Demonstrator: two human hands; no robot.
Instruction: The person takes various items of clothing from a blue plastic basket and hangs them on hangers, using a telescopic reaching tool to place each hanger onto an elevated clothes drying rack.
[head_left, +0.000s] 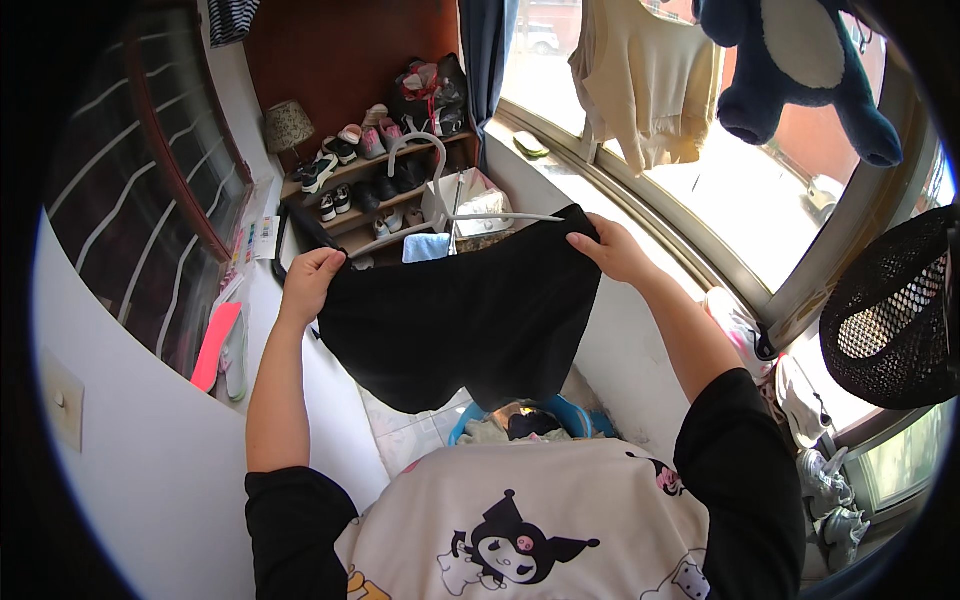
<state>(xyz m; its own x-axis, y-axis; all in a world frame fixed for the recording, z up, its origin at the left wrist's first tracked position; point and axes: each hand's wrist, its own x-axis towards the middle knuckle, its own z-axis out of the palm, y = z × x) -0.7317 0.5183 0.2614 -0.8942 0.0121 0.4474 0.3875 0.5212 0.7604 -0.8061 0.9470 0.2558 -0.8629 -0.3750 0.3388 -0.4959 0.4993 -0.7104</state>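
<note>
Black shorts are stretched out by the waistband before me. My left hand pinches the left end of the waistband, and my right hand grips its right end between thumb and fingers. A pale grey plastic hanger rises above the waistband with its hook upward; its arms reach towards both ends, the right tip lying at the waistband near my right hand. How the hanger is held at the left is partly hidden. Below the shorts, a blue basin holds clothes.
A shoe rack with several shoes and a black bag stands at the back. A cream top, a blue plush toy and a black mesh bag hang at the right. Insoles lie on the left sill, shoes along the right.
</note>
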